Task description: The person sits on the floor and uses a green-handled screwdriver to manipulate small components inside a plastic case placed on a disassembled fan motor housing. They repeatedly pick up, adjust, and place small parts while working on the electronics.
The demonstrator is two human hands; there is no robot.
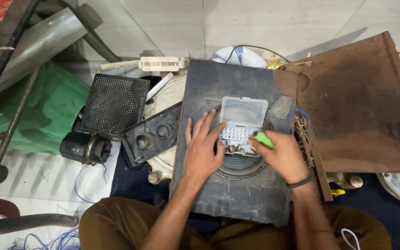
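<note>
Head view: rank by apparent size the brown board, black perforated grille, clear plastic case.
1. brown board
2. black perforated grille
3. clear plastic case, by the left hand and right hand; it sits nearer the camera, yet looks smallest.

Informal floor-level repair workshop: tiled floor [172, 23] strewn with a perforated metal cover [113, 104], small motor [85, 148], loose blue wires [52, 240] and a dismantled speaker cabinet panel [362, 102].
</note>
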